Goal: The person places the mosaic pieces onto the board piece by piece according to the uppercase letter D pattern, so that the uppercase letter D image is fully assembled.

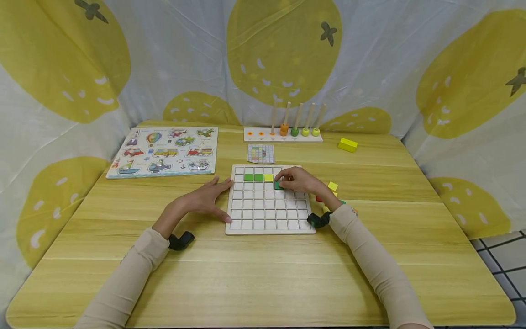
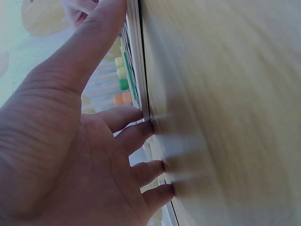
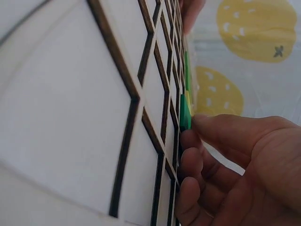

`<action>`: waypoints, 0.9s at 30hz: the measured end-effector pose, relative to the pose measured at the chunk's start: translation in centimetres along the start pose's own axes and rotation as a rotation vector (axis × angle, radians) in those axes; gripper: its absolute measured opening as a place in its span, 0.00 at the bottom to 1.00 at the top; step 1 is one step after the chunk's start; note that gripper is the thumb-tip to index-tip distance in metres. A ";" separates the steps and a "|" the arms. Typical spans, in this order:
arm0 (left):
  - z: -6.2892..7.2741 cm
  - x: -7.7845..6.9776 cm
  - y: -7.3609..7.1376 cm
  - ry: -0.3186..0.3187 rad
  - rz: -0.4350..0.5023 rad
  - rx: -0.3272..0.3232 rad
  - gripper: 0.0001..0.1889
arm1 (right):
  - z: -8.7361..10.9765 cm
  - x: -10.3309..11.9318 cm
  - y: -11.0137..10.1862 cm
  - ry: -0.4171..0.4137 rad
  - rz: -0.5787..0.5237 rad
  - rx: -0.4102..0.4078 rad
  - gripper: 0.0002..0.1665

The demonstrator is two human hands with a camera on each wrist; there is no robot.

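Note:
A white grid board (image 1: 269,231) lies on the table in front of the person. Two light green tiles (image 1: 254,177) and a yellow tile (image 1: 268,177) sit side by side in its upper part. My right hand (image 1: 301,179) pinches a dark green tile (image 3: 185,112) between thumb and fingertips, just below and right of the yellow one; whether it lies fully in a cell cannot be told. My left hand (image 1: 205,199) spreads its fingers along the board's left edge, with the thumb at the lower left, as the left wrist view also shows.
Behind the board lies a small pattern card (image 1: 260,154). A peg counter with rings (image 1: 283,137) stands at the back, and a vehicle picture puzzle (image 1: 168,155) lies at the left. Loose coloured tiles (image 1: 333,186) lie by the right forearm; a yellow block (image 1: 348,145) is farther back.

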State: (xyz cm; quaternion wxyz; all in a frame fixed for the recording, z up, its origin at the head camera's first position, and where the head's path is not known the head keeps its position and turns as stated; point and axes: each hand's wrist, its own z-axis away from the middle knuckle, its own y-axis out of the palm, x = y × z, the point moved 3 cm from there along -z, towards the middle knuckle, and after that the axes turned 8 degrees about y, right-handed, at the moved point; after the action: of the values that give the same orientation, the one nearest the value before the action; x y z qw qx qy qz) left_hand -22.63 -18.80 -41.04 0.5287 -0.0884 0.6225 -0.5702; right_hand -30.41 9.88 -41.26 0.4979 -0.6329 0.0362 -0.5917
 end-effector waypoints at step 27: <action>0.2 -0.2 0.0 0.015 -0.004 -0.010 0.60 | 1.6 -0.2 -1.0 -0.026 -0.031 -0.010 0.17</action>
State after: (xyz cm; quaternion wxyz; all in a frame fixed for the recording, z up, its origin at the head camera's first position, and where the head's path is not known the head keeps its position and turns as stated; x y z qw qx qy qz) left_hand -22.39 -18.72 -40.88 0.5222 -0.0881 0.6290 -0.5691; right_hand -29.80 11.46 -40.44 0.4861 -0.6434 0.0231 -0.5910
